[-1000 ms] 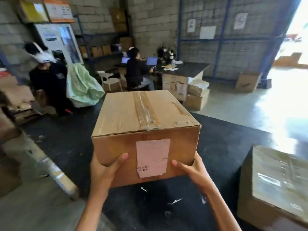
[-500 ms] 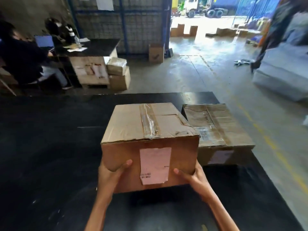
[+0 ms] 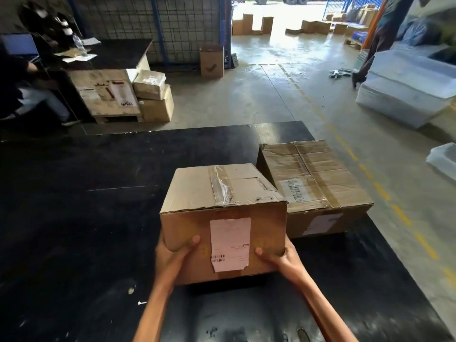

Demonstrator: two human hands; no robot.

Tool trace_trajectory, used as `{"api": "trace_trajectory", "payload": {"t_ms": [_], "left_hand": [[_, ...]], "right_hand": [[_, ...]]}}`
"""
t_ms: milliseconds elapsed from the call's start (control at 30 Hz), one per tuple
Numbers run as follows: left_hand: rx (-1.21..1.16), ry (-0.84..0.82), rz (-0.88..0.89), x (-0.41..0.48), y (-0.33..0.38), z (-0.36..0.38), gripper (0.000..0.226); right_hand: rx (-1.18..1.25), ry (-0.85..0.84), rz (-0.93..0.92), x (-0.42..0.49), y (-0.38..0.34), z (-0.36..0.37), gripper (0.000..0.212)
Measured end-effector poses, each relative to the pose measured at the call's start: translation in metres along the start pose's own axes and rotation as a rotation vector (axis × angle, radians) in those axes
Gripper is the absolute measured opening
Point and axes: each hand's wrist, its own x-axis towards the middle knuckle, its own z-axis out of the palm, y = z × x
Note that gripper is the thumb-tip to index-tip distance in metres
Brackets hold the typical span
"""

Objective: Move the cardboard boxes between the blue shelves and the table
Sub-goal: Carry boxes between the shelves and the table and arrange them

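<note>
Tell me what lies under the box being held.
Under the held box only the black table and a dark shadow show. The left hand and right hand grip its lower corners; their fingers are hidden by it, as is any gap to the table.

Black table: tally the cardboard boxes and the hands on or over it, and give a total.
Cardboard boxes: 2, the held box and the second box to its right.
Hands: 2, the left hand and the right hand.
Total: 4
</note>
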Motion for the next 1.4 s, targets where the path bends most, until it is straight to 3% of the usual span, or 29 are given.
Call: {"api": "trace_trajectory", "payload": {"t_ms": [133, 300, 400, 600, 733, 867, 967, 1000, 1100, 1133, 1233, 1400], "left_hand": [[0.002, 0.004, -0.015, 0.019, -0.006, 0.009, 0.102], [0.091, 0.036, 0.086, 0.056, 0.007, 0.009, 0.094], [0.236, 0.031, 0.205, 0.077, 0.018, 0.003, 0.111], [0.544, -0.001, 0.39, 0.105, 0.041, -0.009, 0.134], [0.945, -0.104, 0.446, 0.115, 0.044, -0.001, 0.138], [1.353, -0.356, 0.475, 0.124, 0.033, 0.021, 0.141], [1.527, -0.474, 0.439, 0.124, 0.009, 0.037, 0.146], [1.541, -0.482, 0.431, 0.123, 0.001, 0.04, 0.146], [1.532, -0.462, 0.412, 0.126, -0.011, 0.043, 0.143], [1.522, -0.473, 0.414, 0.127, -0.011, 0.043, 0.143], [1.407, -0.499, 0.424, 0.127, -0.009, 0.042, 0.146], [1.377, -0.458, 0.394, 0.123, -0.01, 0.046, 0.146]], "right_hand": [[-0.017, 0.0, 0.01, 0.022, 0.004, -0.003, 0.089], [0.006, -0.002, 0.053, 0.057, 0.01, 0.004, 0.1], [0.079, -0.001, 0.14, 0.073, 0.019, 0.015, 0.108], [0.225, -0.099, 0.313, 0.087, 0.042, 0.037, 0.098], [0.339, 0.006, 0.43, 0.088, 0.064, 0.038, 0.123], [0.458, 0.201, 0.461, 0.081, 0.084, 0.037, 0.089], [0.268, 0.269, 0.427, 0.077, 0.091, 0.038, 0.066], [0.202, 0.261, 0.4, 0.076, 0.092, 0.04, 0.068], [-0.08, 0.306, 0.35, 0.075, 0.102, 0.04, 0.106], [-0.163, 0.302, 0.32, 0.074, 0.106, 0.038, 0.108], [-0.095, 0.293, 0.258, 0.071, 0.08, 0.035, 0.084], [-0.023, 0.264, 0.171, 0.08, 0.058, 0.028, 0.072]]}}
